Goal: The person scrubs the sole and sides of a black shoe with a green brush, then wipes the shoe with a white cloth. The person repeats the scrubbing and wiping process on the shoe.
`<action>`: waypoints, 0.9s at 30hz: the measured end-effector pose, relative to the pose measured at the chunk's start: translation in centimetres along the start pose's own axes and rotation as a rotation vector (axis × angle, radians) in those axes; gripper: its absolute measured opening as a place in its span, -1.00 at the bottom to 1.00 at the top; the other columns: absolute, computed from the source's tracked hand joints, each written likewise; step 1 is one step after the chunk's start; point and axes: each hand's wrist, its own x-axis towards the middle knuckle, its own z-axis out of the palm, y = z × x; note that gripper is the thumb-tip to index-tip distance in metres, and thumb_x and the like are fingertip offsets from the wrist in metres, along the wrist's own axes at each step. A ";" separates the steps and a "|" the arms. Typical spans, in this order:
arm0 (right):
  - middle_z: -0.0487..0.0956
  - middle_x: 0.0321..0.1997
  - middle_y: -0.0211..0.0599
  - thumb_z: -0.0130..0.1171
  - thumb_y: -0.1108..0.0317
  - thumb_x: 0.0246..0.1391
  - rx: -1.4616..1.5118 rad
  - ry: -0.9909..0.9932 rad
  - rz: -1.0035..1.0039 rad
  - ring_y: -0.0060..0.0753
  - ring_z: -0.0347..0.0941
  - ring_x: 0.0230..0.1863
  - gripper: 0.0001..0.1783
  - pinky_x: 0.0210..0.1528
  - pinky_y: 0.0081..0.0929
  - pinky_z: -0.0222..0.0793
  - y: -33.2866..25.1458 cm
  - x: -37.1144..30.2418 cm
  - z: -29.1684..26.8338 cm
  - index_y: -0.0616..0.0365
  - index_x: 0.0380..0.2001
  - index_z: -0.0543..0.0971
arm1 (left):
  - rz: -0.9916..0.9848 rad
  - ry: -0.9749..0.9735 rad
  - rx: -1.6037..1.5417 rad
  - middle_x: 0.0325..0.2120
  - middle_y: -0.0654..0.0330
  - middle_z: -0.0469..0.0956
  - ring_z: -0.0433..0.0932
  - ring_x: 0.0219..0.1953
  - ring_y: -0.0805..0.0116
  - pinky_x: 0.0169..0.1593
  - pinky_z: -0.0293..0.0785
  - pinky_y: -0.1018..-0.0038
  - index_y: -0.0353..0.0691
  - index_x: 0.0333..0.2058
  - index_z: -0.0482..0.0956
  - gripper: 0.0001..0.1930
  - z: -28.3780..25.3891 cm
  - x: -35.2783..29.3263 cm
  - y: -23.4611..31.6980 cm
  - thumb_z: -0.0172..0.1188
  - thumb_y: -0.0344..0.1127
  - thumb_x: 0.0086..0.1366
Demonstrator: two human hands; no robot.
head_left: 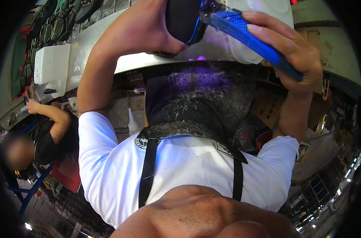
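Left hand: I am seeing the left hand (150, 29) grasping a dark, shoe-like piece, its thumb pressing along the near end.
Dark piece: the shoe-like piece (182, 20) is standing at the top edge of my view, partly cut off, over the bench; a blue gleam is running along its right side.
Right hand: the right hand (303, 53) is clasping a blue brush, its fingers wrapping over the handle.
Blue brush: the brush (254, 37) is slanting down to the right, its bristle end sitting just beside the piece; I cannot tell whether they are touching.
Bench: the pale bench (127, 63) is carrying a white box (51, 65) toward the left.
Apron: the black apron (204, 97) is showing pale dust under purple light.
Left side: dark shoes (65, 20) are lining the upper corner; a co-worker's hand (34, 106) is reaching below them.
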 end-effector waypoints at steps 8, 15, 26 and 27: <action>0.65 0.04 0.25 0.25 0.65 0.08 0.211 -0.026 0.092 0.01 0.67 0.04 -0.63 0.12 -0.26 0.60 1.9 -2.0 2.7 0.48 0.00 0.63 | 0.141 -0.067 -0.064 0.16 -0.21 0.46 0.51 0.18 0.09 0.28 0.42 0.28 -0.39 0.45 -0.13 0.40 -0.5 1.3 -3.5 0.70 -0.24 -0.27; 0.65 -0.03 0.24 0.18 0.43 0.29 1.386 0.717 0.550 0.00 0.69 -0.02 -0.53 0.10 -0.22 0.70 5.4 -2.3 7.5 0.57 0.16 0.44 | 0.222 -0.179 0.053 0.20 -0.21 0.39 0.44 0.23 0.09 0.32 0.39 0.29 -0.41 0.47 -0.26 0.51 -2.1 1.9 -5.9 0.75 -0.22 -0.29; 0.68 -0.10 0.22 0.09 0.56 0.29 1.355 0.630 0.507 0.02 0.71 -0.09 -0.68 -0.03 -0.21 0.74 4.5 -3.3 9.5 0.51 0.07 0.54 | 0.064 -0.206 0.000 0.17 -0.21 0.44 0.48 0.20 0.06 0.31 0.41 0.27 -0.40 0.46 -0.26 0.46 -2.3 1.7 -4.8 0.73 -0.25 -0.23; 0.68 -0.10 0.22 0.09 0.56 0.29 1.308 0.616 0.504 0.01 0.71 -0.09 -0.69 -0.03 -0.20 0.74 4.5 -3.8 8.5 0.50 0.06 0.54 | 0.085 -0.207 -0.005 0.19 -0.22 0.43 0.47 0.22 0.06 0.32 0.40 0.27 -0.41 0.46 -0.27 0.47 -1.9 1.9 -5.4 0.73 -0.24 -0.22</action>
